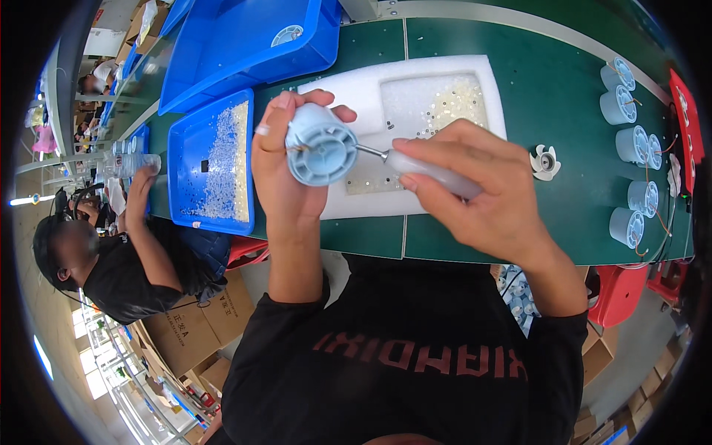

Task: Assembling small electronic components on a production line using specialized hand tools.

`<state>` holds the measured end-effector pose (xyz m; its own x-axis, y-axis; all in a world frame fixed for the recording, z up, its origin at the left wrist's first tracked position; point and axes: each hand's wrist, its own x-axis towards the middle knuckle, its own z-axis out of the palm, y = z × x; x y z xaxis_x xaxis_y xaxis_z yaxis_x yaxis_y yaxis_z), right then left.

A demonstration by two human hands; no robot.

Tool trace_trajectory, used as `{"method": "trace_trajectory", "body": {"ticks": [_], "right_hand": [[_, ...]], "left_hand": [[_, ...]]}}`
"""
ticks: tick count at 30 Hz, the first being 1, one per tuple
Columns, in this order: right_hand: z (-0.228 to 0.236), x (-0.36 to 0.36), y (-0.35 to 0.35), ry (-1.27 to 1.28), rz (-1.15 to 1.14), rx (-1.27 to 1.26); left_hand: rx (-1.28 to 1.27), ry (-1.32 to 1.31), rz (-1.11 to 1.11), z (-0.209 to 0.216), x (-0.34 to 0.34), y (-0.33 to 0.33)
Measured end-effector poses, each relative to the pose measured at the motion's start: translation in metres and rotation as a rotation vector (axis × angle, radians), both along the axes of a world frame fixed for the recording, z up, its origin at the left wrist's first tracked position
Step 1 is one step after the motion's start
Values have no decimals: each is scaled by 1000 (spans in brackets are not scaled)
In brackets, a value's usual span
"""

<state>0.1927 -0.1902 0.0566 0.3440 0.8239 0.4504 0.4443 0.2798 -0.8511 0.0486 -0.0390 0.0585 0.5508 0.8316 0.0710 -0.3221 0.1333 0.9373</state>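
My left hand (285,174) is closed around a light blue, cup-shaped plastic housing (320,144). Its ribbed round end, with several openings, faces me, and a short brownish wire shows at its left side. My right hand (486,189) grips a screwdriver (434,172) with a pale handle and a thin metal shaft. The shaft's tip meets the right side of the housing; the exact contact point is hard to see. Beneath both hands lies a white foam tray (489,74) with recesses holding small pale discs (456,104) and tiny dark bits.
A shallow blue tray (175,167) of small clear and cream pieces and a deep blue bin (245,70) stand left. At right are a white fan wheel (545,162) and several light blue housings (618,105) with wires. A co-worker (133,259) sits at left.
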Motion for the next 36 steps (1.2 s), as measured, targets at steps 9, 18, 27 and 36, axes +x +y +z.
{"method": "trace_trajectory", "body": {"ticks": [9,18,27,36], "right_hand": [[-7,-17,3,-83,-55,-7],[15,-17,2,-577,-101,-63],[-1,-22,27,85,-19,-109],[-9,-15,14,41,-182,75]], "left_hand": [[-217,-120,92,-11,5,-10],[413,31,296,-17,16,-25],[468,14,508,-12,18,-12],[162,-72,290,-6,-5,0]]}}
